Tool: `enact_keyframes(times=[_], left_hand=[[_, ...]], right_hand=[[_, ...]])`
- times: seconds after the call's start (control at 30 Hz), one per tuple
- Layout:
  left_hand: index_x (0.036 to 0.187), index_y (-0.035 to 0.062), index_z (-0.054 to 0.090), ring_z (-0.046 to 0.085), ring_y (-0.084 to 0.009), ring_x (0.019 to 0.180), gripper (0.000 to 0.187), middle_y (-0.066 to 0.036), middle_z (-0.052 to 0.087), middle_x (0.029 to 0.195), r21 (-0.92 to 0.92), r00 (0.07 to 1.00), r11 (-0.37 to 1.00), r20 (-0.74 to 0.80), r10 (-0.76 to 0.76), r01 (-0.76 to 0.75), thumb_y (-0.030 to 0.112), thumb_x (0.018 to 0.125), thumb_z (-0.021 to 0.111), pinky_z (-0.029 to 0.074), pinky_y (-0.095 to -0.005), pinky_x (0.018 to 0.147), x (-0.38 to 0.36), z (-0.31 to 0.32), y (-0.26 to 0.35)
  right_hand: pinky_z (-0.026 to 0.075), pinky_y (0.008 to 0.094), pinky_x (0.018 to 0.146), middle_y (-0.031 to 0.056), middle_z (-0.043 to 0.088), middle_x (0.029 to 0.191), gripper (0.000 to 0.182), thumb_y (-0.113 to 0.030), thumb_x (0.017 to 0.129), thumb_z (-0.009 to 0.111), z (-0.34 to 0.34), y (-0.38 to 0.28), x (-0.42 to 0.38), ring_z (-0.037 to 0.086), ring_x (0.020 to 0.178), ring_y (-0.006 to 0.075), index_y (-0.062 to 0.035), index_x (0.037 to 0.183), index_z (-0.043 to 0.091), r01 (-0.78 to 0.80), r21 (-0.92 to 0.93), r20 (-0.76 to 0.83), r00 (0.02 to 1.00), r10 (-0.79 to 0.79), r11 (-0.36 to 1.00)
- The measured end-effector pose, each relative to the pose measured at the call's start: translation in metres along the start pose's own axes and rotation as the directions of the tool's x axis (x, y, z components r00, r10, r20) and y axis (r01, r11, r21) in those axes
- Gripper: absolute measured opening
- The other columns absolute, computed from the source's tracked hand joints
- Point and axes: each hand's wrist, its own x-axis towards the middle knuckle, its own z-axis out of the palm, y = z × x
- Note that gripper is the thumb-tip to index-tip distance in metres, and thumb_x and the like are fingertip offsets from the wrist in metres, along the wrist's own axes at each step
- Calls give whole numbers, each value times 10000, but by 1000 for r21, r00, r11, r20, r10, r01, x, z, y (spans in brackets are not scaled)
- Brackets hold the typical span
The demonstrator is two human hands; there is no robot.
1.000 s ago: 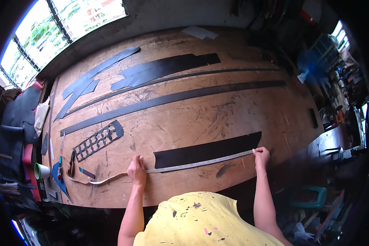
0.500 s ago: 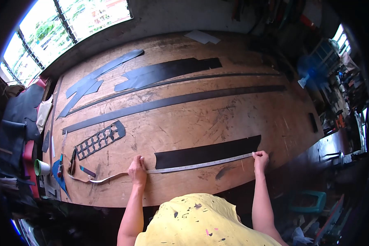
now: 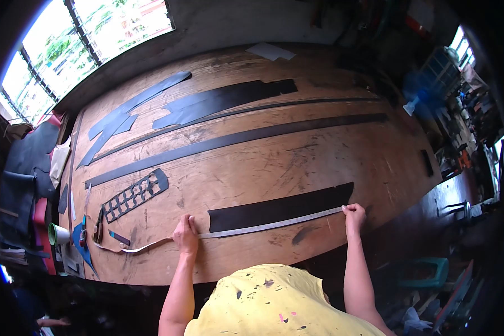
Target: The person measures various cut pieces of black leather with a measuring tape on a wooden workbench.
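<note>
A white measuring tape [image 3: 271, 225] is stretched along the near edge of a dark, long piece of leather-like material [image 3: 280, 208] lying flat on the table. My left hand [image 3: 186, 235] is closed on the tape just left of the piece. My right hand [image 3: 354, 217] pinches the tape's end near the piece's right corner. From my left hand the slack tape curls leftward over the wood, past a small dark strip with a blue end [image 3: 119, 238].
The wooden table [image 3: 235, 168] bears a lattice-cut dark piece [image 3: 134, 196], a long dark strip [image 3: 235, 144] and larger dark cut pieces [image 3: 224, 102] further back. A white-green cup [image 3: 59, 233] stands at the left edge. A teal stool [image 3: 425, 273] is at lower right.
The view has shifted slightly. Both hands keep the tape stretched along the dark piece, with no clear movement over the table.
</note>
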Motion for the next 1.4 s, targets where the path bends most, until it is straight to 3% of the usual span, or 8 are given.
enact_keyframes(times=[0.03,0.37,0.67,0.77,0.83,0.97,1.07,1.4], left_hand=[[1009,97,640,681,-346,749,149,-150,695,838,-2,1000,1000,-18,17,-17,235,1021,586,517,-448,634,-1,2,-2],[1016,79,618,670,-371,766,191,-167,689,845,-8,1000,1000,11,0,0,253,1044,545,504,-468,639,-1,3,-3],[1005,65,617,670,-363,782,194,-164,688,860,-11,999,999,27,31,-31,239,1045,541,508,-458,649,-1,0,0],[1008,66,625,675,-359,787,186,-161,692,863,-22,1000,999,6,29,-29,234,1039,552,514,-456,658,-1,1,1],[1010,69,633,677,-361,787,175,-161,697,867,-42,999,999,31,19,-17,228,1033,564,517,-455,665,-1,0,3],[1008,74,640,680,-356,783,159,-163,700,867,-35,999,999,28,22,-21,220,1023,580,519,-453,669,-1,-5,6],[1002,70,639,676,-354,774,161,-161,695,858,-35,999,999,23,29,-28,221,1019,588,519,-450,676,-1,-3,5],[1051,67,637,679,-364,834,215,-163,699,906,-23,997,997,-17,-77,76,257,1046,537,521,-457,697,2,-2,2]], right_hand=[[490,325,671,62,675,711,138,-65,776,819,0,-2,0,605,681,146,2,770,699,15,-26,6,1000,-15,1000],[487,338,708,67,700,741,115,-75,785,806,-8,-6,7,624,726,151,1,783,720,-84,31,112,990,80,996],[404,252,450,-10,543,636,292,-251,982,671,-8,22,23,477,531,65,-46,778,633,-184,169,139,977,162,968],[422,257,466,-9,560,658,290,-252,961,708,-6,34,22,490,545,66,-38,777,641,-146,194,131,984,121,970],[417,253,463,0,583,675,269,-245,925,755,7,61,31,506,559,61,-26,794,666,127,26,1,992,-127,992],[506,350,708,66,663,767,243,-176,798,848,-4,25,15,611,729,173,5,816,687,95,10,35,995,-96,995],[503,391,784,136,628,927,243,-152,759,858,-5,11,7,623,841,272,-3,794,670,108,-124,-16,994,-110,986],[504,419,795,113,614,936,210,-169,806,829,-3,-2,-2,626,841,302,-39,814,664,33,-157,-35,999,-39,987]])
